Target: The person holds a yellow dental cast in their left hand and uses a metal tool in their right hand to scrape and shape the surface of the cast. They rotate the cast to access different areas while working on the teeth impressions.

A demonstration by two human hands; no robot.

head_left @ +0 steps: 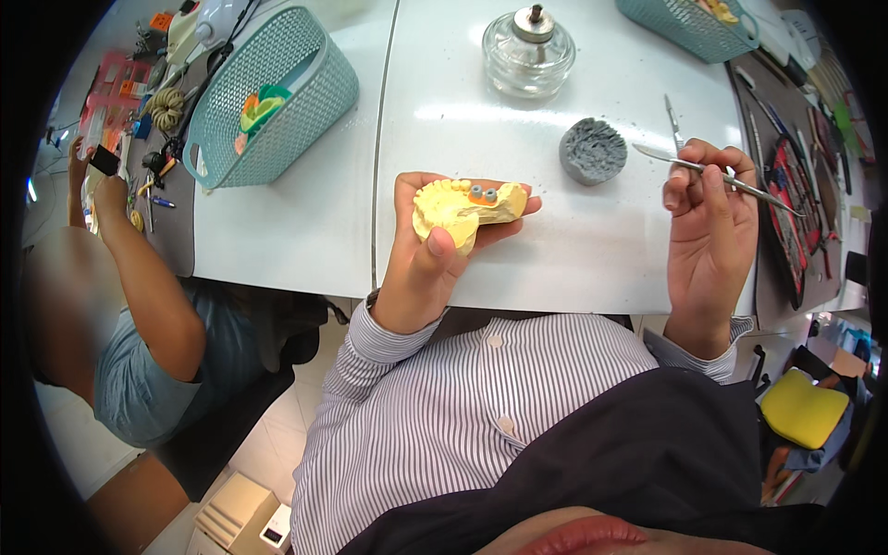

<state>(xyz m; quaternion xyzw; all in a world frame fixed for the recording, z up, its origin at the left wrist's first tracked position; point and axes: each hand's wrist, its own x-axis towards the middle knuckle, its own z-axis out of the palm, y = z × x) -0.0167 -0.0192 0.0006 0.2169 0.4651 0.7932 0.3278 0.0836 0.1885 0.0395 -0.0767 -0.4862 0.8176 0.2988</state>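
Note:
My left hand [418,264] is closed around a yellow dental cast [447,215], with the thumb across its near side and fingers beneath. Two grey caps [483,194] stand on the cast's tooth row, with orange at their base. In my right hand [710,236] a slim metal wax carver [686,165] is pinched between thumb and fingers, its blade pointing left. Beyond those fingers a second metal instrument [672,118] shows in part; its lower end is hidden. Between the hands and farther back sits a round grey wax block [593,153] with a carved, rough top.
A glass spirit burner [527,57] stands at the back of the white table [573,264]. Teal baskets stand at left [305,120] and back right [689,32]. Right, a dark mat bears a tool case [786,222]. A co-worker [157,342] sits at left, holding a dark object.

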